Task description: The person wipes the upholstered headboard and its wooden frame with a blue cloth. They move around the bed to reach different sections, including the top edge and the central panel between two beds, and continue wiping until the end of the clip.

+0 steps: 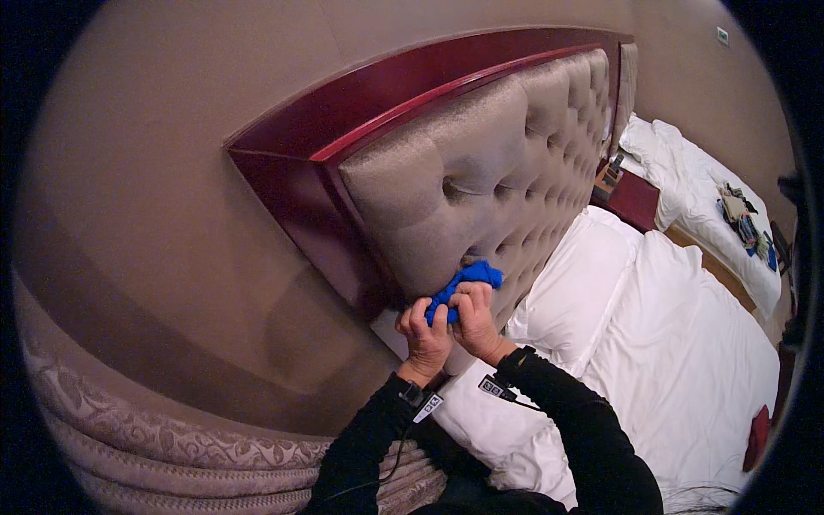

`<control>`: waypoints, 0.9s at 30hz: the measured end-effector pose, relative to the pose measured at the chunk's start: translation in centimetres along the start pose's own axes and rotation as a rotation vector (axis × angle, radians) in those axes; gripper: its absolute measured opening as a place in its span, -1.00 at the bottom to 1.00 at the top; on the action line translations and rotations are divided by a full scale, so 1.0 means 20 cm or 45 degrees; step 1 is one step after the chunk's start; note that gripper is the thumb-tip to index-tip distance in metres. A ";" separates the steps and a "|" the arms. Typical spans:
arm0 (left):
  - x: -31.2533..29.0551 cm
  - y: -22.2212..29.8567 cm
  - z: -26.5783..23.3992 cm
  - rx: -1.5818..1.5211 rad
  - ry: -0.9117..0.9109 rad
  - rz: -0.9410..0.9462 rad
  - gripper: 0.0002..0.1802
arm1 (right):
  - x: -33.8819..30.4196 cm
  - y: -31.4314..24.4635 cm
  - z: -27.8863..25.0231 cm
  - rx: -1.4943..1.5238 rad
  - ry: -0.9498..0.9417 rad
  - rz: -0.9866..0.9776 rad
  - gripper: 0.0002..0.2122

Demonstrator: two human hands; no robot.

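Observation:
A bunched blue cloth (479, 274) is held between both hands, in front of the lower near part of a tufted beige headboard (412, 184). My left hand (425, 339) grips the cloth's lower left end with curled fingers. Just right of it, my right hand (474, 318) has its fingers closed over the cloth's middle. The cloth's upper right end sticks out past the right hand, close to the padding; whether it presses on the fabric I cannot tell. Dark red wood (343, 236) frames the headboard.
White pillows (558, 296) and a white duvet (678, 369) cover the bed at right. Beyond stands a red nightstand (631, 199), then a second bed (687, 176) with a pile of clothes (745, 219). A patterned curtain (172, 455) hangs at lower left. Thin cables run along both wrists.

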State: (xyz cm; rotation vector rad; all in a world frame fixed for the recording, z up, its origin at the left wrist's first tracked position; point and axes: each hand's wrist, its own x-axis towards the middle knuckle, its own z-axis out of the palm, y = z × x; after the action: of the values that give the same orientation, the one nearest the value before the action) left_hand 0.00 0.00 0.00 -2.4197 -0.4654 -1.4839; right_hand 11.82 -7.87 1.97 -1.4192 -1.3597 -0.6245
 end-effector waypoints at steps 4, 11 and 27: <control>0.34 0.07 -0.17 -0.027 0.169 0.006 -0.58 | 0.26 -0.10 -0.13 0.114 0.211 -0.003 -0.59; 0.17 -0.02 -0.02 -0.025 0.059 0.171 -0.61 | 0.11 -0.01 0.01 0.073 0.193 0.062 -0.66; 0.07 0.05 0.01 -0.089 -0.005 -0.156 -0.57 | 0.05 -0.03 -0.02 0.065 0.036 0.233 -0.61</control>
State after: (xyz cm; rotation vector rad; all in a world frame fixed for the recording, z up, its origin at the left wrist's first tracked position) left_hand 1.17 -0.72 1.12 -2.4884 -0.5820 -1.5701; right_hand 11.67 -7.93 3.27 -1.4691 -1.1993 -0.4848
